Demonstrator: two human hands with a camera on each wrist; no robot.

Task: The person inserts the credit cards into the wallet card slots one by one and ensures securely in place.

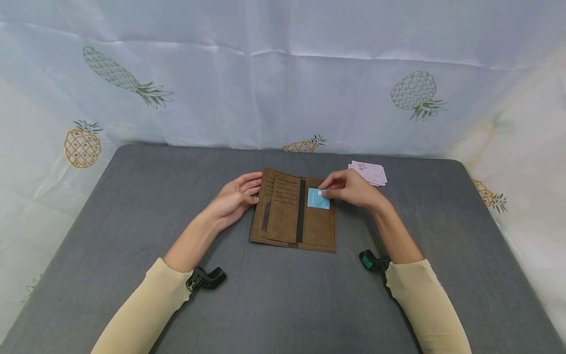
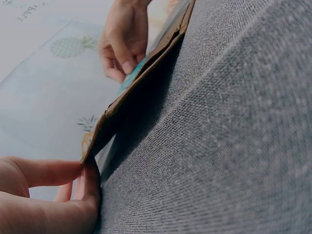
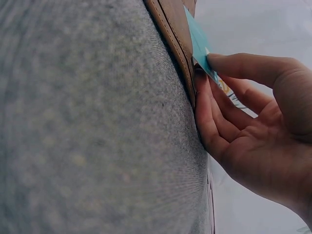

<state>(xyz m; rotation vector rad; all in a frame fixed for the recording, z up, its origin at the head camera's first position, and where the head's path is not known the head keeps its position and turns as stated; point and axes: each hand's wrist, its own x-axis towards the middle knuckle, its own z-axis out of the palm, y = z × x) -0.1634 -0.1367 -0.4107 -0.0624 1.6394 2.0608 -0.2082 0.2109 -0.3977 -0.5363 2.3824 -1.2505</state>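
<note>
A brown bifold wallet (image 1: 283,211) lies spread out on the grey table, its card slots on the left half and a dark strap down the middle. At its left edge my left hand (image 1: 234,199) pinches the cover between thumb and fingers; the left wrist view shows that edge lifted off the cloth. My right hand (image 1: 349,189) holds a light blue card (image 1: 317,200) with a small chip by its upper right corner, over the wallet's right half. Seen from the right wrist, the thumb (image 3: 234,63) presses on the card's face, with fingers behind it.
Several pink cards (image 1: 370,172) lie in a loose stack behind my right hand. The grey table (image 1: 283,305) ends at the back against a white curtain (image 1: 283,88) printed with pineapples. Black wrist cameras (image 1: 207,279) sit on both forearms.
</note>
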